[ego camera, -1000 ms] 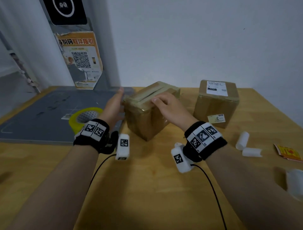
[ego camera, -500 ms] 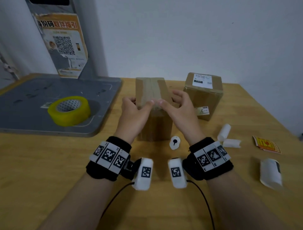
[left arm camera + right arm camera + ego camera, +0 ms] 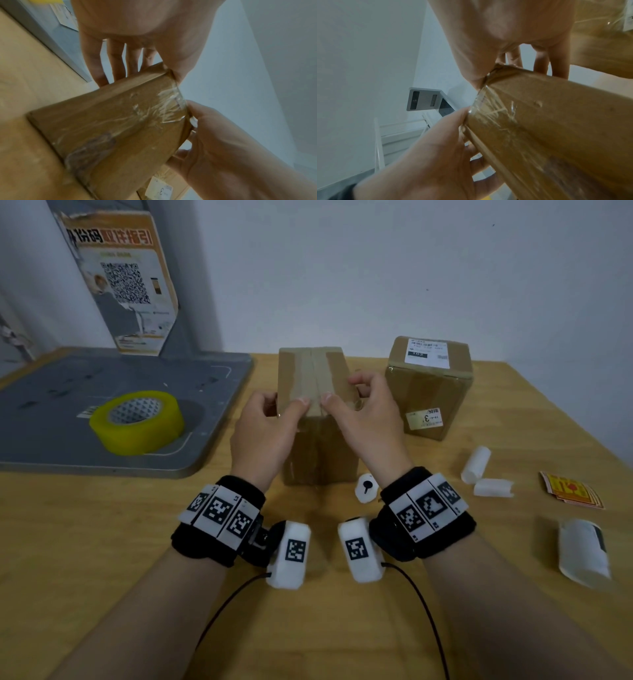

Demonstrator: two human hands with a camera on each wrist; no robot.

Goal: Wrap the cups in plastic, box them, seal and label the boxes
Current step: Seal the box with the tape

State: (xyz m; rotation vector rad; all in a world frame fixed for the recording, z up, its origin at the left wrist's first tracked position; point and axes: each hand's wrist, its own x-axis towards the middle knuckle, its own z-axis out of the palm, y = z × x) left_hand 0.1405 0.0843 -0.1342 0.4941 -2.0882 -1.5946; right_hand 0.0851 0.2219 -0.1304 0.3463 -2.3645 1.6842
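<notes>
At the far left I am seeing a grey mat (image 3: 68, 392) lying on the wooden table (image 3: 102, 542), and a roll of yellow tape (image 3: 137, 422) is sitting on this mat. Behind the mat a poster (image 3: 126, 278) with a square code is leaning on the wall.

In the middle a cardboard box (image 3: 308, 371) is standing on the table, with clear tape along its top seam. My left hand (image 3: 263, 436) is gripping the box at its near upper edge: the thumb is pressing on the tape at the top and the fingers (image 3: 118, 65) are going around the left side. My right hand (image 3: 363, 419) is doing the same on the other side, thumb on the top beside the left thumb, fingers curled over the right side. In the wrist views the tape is looking wrinkled on the near face of the box.

Just beside my right wrist a small white piece (image 3: 366, 487) with a black mark is lying. Further right a second box (image 3: 428, 385), with a white label on top, is standing apart from the first one. Then two white rolls (image 3: 483, 474) are lying near together, next a stack of red and yellow stickers (image 3: 572, 491), and nearer to me a white wrapped object (image 3: 582, 553), too blurred to tell what it is
</notes>
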